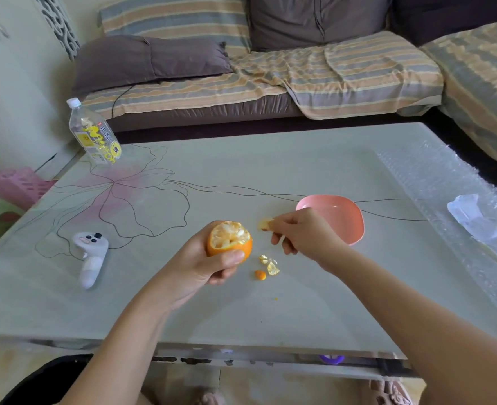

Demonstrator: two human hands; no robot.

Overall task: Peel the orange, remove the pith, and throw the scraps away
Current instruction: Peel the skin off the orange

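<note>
Left hand, one orange, right hand, peel

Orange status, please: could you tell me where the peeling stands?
Left hand grips orange, top peeled. Right hand pinches peel piece. Scraps on table; bowl just beyond.

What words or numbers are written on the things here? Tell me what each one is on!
Bottle, label, big yellow letters: tilted and blurred, cannot be read for sure.
Bottle label, small dark print above the yellow letters: too small to read.
White controller: buttons only, no writing visible.
Pink bowl, orange and table: no writing; the table carries only a line drawing of a flower.
</note>
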